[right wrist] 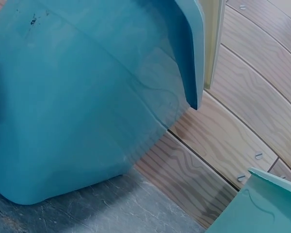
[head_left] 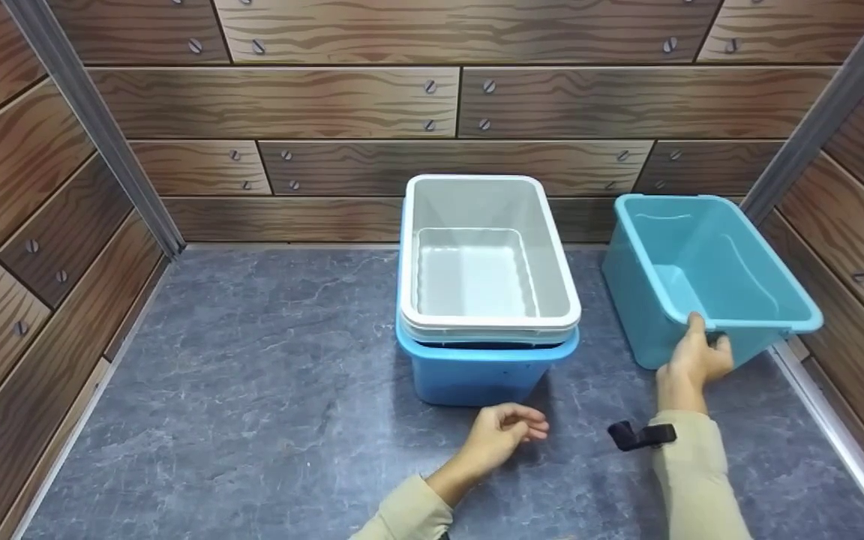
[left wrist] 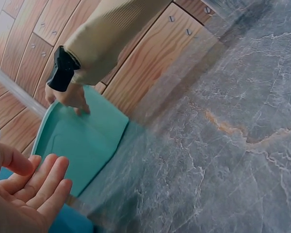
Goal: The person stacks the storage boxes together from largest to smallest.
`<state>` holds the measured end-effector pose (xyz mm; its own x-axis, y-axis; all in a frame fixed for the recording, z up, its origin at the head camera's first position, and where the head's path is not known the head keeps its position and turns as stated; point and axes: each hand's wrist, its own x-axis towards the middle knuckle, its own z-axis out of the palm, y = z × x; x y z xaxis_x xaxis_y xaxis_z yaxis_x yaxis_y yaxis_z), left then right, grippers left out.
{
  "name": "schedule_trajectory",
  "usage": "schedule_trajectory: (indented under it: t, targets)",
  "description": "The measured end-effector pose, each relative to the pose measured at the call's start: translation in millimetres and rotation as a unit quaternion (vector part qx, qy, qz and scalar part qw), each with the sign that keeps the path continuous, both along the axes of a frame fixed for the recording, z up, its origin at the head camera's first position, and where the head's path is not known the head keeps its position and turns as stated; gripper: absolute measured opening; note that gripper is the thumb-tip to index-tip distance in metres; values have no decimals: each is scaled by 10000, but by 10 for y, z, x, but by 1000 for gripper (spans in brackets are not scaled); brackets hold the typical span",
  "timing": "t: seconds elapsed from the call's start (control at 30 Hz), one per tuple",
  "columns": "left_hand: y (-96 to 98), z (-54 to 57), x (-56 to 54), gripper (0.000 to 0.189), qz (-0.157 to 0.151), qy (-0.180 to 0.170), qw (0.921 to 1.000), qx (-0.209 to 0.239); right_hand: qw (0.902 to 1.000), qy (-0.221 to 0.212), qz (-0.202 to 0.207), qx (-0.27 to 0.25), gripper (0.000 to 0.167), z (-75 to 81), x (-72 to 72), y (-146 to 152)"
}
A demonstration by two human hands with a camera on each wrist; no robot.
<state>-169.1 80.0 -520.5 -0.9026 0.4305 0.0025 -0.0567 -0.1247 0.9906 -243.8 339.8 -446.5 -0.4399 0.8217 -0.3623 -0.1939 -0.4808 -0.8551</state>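
Note:
My right hand (head_left: pixel 694 364) holds the near rim of a teal plastic bin (head_left: pixel 638 300), thumb over the edge and fingers below it on the outside. The bin stands at the right by the wall, open side up; in the left wrist view this hand (left wrist: pixel 70 97) is at its rim. My left hand (head_left: pixel 503 435) is just in front of the blue bin (head_left: pixel 477 379), palm side turned right, fingers loosely bent around nothing. Light grey and white bins (head_left: pixel 477 202) sit nested inside the blue one. The right wrist view shows the blue bin (right wrist: pixel 72 111) close up, with no hand.
Wood-patterned panels (head_left: pixel 357 101) close off the back and both sides. Dark grey marbled floor (head_left: pixel 252 390) stretches left of the stack. A metal strip (head_left: pixel 837 435) runs along the right wall's foot, and a black strap (head_left: pixel 642 435) sits on the right sleeve.

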Motion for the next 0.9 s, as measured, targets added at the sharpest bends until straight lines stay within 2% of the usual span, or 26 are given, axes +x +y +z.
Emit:
schedule_trajectory:
  t: [0.13, 0.23, 0.3, 0.43, 0.5, 0.7, 0.9]
  targets:
    - [18, 4, -3, 28, 48, -27, 10000, -7, 9997, -219, 84, 2, 49, 17, 21, -14]
    - [37, 17, -6, 27, 80, -14, 9999, 58, 9996, -257, 70, -47, 54, 19, 25, -30]
    - [50, 27, -7, 27, 82, -8, 9999, 113, 9997, -243, 39, -14, 46, 16, 20, -48]
    - [67, 37, -2, 27, 60, 6, 9999, 162, 9999, -102, -4, -24, 20, 21, 32, -100]
    - [69, 37, 3, 27, 65, 5, 9998, 164, 9999, -122, 80, -20, 19, 25, 49, -121]
    - [70, 24, 7, 27, 82, -2, 9998, 192, 9990, -315, 307, 21, 46, 37, 110, -197]
    - [86, 7, -1, 28, 82, -53, 9999, 140, 9968, -609, 494, 182, 55, 66, 160, -256]
